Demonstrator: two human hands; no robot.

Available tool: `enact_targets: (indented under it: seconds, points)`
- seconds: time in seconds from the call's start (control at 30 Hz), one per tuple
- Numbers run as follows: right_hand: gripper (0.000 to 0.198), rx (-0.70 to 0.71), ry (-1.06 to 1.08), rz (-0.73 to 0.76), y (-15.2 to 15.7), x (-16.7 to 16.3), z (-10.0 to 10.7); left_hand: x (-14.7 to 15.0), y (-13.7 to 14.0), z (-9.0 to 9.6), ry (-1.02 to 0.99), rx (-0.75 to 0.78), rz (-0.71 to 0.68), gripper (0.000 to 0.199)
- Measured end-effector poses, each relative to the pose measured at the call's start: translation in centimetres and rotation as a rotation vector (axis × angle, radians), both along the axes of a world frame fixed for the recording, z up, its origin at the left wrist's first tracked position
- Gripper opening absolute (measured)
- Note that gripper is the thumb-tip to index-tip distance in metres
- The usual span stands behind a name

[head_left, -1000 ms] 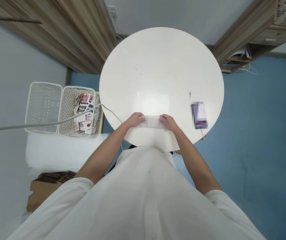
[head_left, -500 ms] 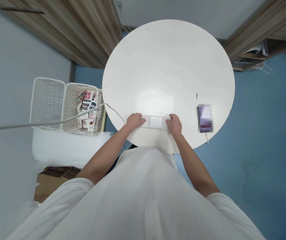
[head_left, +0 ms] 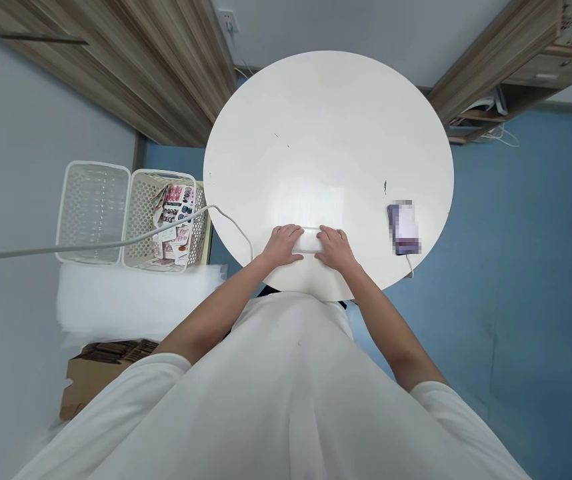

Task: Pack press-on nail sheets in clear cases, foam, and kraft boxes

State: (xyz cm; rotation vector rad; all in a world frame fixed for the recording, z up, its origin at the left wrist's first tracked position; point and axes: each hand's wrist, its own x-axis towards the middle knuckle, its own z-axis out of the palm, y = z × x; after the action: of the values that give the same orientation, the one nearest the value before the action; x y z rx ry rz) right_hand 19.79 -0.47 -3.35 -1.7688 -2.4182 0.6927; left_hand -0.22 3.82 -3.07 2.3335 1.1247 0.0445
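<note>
A small flat packet in translucent white wrap (head_left: 309, 240) lies near the front edge of the round white table. My left hand (head_left: 284, 245) grips its left end, with the fingers over the far side and the thumb along the near side. Around the right end, my right hand (head_left: 333, 247) holds on in a mirrored way. Only the middle of the packet shows between my hands; both ends and whatever is inside are hidden.
On the right of the round table (head_left: 336, 93) lies a blurred-out phone-like device (head_left: 405, 228) with a cable. Left of the table, a lidded white plastic basket (head_left: 136, 207) holds printed cards. A white cable (head_left: 166, 227) crosses over it. White wrapping sheets (head_left: 116, 300) and cardboard boxes (head_left: 86, 383) sit below.
My hands have come closer together, and the wrapped packet now looks shorter between them. My fingers have moved from pinching its ends to lying over it. The view has shifted slightly.
</note>
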Motion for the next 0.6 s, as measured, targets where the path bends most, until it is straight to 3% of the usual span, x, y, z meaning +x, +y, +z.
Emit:
enact_targets:
  seconds: [0.13, 0.37, 0.5, 0.6]
  points:
    - [0.044, -0.002, 0.001, -0.052, -0.5, -0.3, -0.3, 0.0, -0.1, -0.4, -0.009, -0.009, -0.001, 0.055]
    - [0.041, -0.129, 0.079, -0.088, -4.2, -0.9, 1.6, -1.5, -1.7, 0.4, -0.012, -0.119, -0.097, 0.056]
    - [0.037, -0.144, 0.117, -0.128, -5.7, -0.9, 2.2, -2.1, -2.3, 0.8, -0.027, -0.223, -0.072, 0.052]
    - [0.035, -0.131, 0.140, -0.178, -5.1, -0.3, 2.4, -2.2, -2.0, 1.0, -0.089, -0.289, -0.005, 0.049]
